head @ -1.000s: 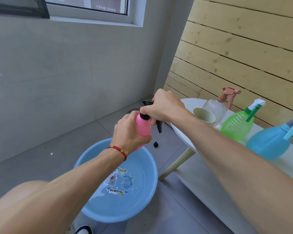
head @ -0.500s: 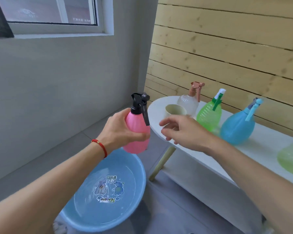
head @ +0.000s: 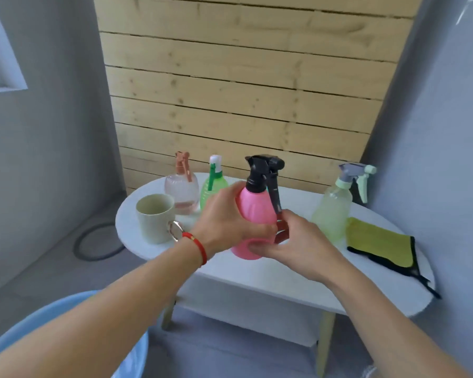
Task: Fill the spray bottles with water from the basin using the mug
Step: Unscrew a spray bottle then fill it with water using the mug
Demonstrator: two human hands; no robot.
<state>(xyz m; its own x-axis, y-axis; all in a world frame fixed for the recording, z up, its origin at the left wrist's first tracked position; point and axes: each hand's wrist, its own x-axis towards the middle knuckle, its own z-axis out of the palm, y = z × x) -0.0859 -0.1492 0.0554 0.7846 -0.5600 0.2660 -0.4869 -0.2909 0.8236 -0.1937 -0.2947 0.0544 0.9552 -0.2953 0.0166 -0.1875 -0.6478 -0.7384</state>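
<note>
Gripping: left hand wraps pink spray bottle, centre frame; right hand holds its base
Mug: centre left, on white table

Left hand: bare, wearing no glove and showing no ring.
Left wrist: wearing a thin red cord bracelet with a small gold-coloured bead.
Right hand: bare, wearing nothing on the wrist.
Forearms: both showing bare, with no sleeve reaching into view.
</note>
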